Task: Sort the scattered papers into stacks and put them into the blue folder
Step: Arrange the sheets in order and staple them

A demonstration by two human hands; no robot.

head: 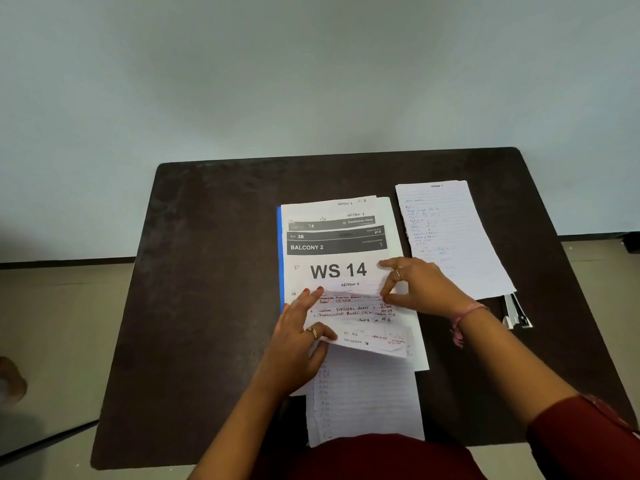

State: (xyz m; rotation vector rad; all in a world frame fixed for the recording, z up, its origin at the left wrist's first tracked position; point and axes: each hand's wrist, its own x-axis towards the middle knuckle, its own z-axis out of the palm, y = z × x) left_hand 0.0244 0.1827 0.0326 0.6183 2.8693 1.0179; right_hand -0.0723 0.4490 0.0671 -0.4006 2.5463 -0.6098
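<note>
A dark brown table (pixel 207 306) fills the lower part of the view in front of a pale wall.

At its centre lies a stack of printed sheets (pixel 337 258); the top sheet reads "WS 14" and "BALCONY 2". The stack rests on the blue folder (pixel 280 258), of which only a narrow strip shows along the stack's left edge. Whether the sheets are inside the folder or only on it cannot be told.

A lined handwritten sheet (pixel 450 237) lies apart on the right. Another lined sheet (pixel 363 400) extends toward the near table edge.

A small handwritten sheet (pixel 360 317) lies across the stack's lower part. The left hand (pixel 304 337) pinches its near-left edge between thumb and fingers. The right hand (pixel 415 282) pinches its upper right part.

A metal binder clip (pixel 516 313) lies by the right wrist.
</note>
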